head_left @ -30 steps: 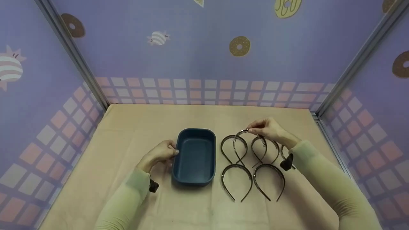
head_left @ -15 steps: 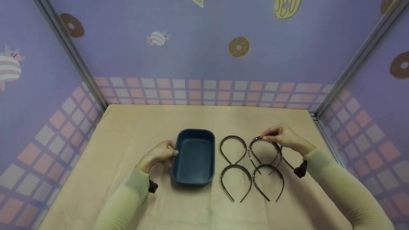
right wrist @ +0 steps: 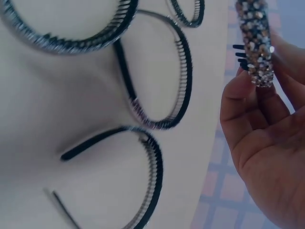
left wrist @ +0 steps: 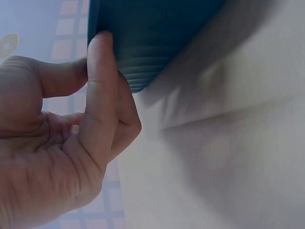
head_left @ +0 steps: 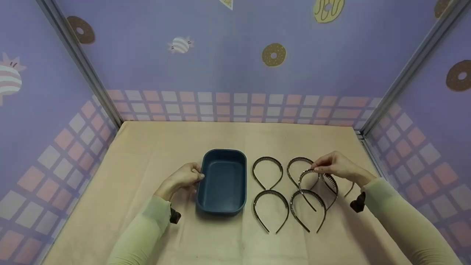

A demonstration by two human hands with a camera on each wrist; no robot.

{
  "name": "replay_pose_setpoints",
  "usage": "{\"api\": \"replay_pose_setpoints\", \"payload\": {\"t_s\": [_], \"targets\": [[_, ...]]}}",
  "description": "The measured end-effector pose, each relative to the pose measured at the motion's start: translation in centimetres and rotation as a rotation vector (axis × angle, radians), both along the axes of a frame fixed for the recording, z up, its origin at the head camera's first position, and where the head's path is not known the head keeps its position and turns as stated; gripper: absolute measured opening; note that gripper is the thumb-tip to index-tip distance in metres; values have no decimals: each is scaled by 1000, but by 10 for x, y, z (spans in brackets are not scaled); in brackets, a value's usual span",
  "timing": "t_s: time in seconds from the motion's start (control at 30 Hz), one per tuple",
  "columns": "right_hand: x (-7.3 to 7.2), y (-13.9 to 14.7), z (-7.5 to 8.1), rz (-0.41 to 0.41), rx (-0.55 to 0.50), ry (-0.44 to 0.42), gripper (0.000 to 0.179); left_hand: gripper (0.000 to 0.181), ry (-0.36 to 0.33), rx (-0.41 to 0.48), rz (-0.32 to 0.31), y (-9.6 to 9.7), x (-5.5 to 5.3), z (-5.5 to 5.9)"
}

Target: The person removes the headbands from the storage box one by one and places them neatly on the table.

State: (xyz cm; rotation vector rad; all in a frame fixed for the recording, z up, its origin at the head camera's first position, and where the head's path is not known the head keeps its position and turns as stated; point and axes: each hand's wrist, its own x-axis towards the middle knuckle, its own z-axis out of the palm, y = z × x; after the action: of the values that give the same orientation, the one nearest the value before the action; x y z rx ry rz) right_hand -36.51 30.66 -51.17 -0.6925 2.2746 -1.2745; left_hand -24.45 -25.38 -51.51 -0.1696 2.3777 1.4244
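On the left, my left hand (head_left: pixel 183 176) pinches the left wall of a deep blue rectangular bin (head_left: pixel 222 184); the left wrist view shows thumb and fingers on either side of that wall (left wrist: pixel 143 43). My right hand (head_left: pixel 339 166) pinches the top of a dark toothed headband (head_left: pixel 335 186), lifted above the others. Glittering stones cover the held headband (right wrist: pixel 257 43) in the right wrist view. Under and around it several similar headbands lie on the cloth: one at the upper left (head_left: pixel 281 171), one at the lower left (head_left: pixel 270 191), one at the lower right (head_left: pixel 293 209).
Another headband (head_left: pixel 350 189) lies to the right, partly hidden by my right hand and wrist. A beige cloth (head_left: pixel 169 140) covers the table. Purple patterned walls (head_left: pixel 235 73) with metal corner posts (head_left: pixel 79 60) enclose it on the sides and back.
My right hand has carried the held headband to the right and closer to me, from over the upper row to above the lower right headband. The left hand stays at the bin.
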Motion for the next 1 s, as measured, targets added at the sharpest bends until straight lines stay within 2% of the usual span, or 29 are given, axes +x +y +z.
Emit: {"api": "replay_pose_setpoints", "payload": {"t_s": [0.2, 0.47, 0.83, 1.0], "targets": [[2, 17, -6, 18, 3, -20, 29, 11, 6, 19, 2, -1, 0, -1], [9, 40, -20, 18, 65, -39, 29, 11, 34, 20, -2, 0, 0, -3], [15, 75, -40, 19, 71, -107, 30, 12, 24, 29, -17, 0, 1, -2], [20, 86, -45, -3, 73, -156, 32, 11, 0, 19, -5, 0, 1, 0]]}}
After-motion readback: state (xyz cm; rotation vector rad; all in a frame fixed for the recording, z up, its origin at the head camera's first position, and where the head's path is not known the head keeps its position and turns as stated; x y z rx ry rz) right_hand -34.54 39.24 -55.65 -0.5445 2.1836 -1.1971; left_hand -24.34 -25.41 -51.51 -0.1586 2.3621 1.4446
